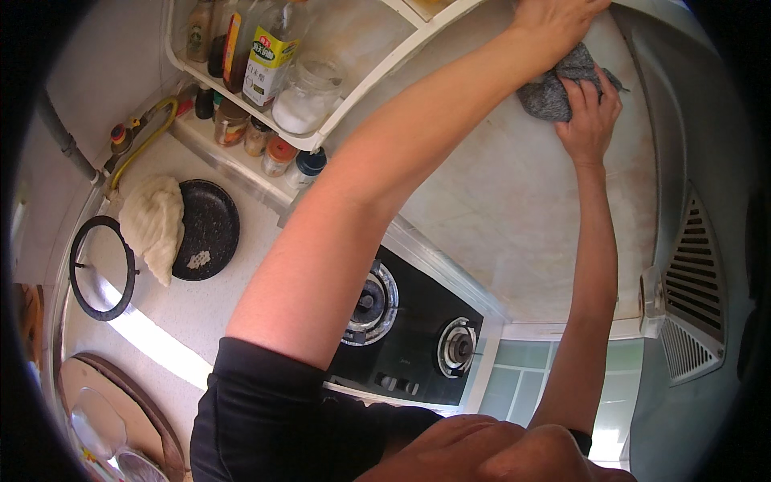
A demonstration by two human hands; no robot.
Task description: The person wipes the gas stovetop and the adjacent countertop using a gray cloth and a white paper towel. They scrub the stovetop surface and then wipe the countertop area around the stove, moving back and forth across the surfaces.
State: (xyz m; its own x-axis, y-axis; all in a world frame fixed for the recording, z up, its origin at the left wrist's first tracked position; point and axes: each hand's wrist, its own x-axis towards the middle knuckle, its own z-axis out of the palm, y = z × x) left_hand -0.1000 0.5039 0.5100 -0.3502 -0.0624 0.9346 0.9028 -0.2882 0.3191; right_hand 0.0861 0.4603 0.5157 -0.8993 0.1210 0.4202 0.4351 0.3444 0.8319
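My right hand (587, 120) presses and grips a grey cloth (545, 96) against the marbled wall panel (482, 199), its fingers spread over the fabric. Above it, at the top edge of the view, is my left hand (557, 24). The left wrist overlaps the cloth's upper part; the left fingers are partly cut off, and what they touch cannot be told. My left arm crosses in front of the shelf's corner and the black gas hob (415, 337).
A white rack (310, 143) holds bottles and a glass jar of white granules (304, 102). Small jars (277, 156) stand below. A black pan (211, 229), a pale cloth (153, 223) and a black ring (75, 265) lie on the counter. A vented metal range hood (692, 289) is at right.
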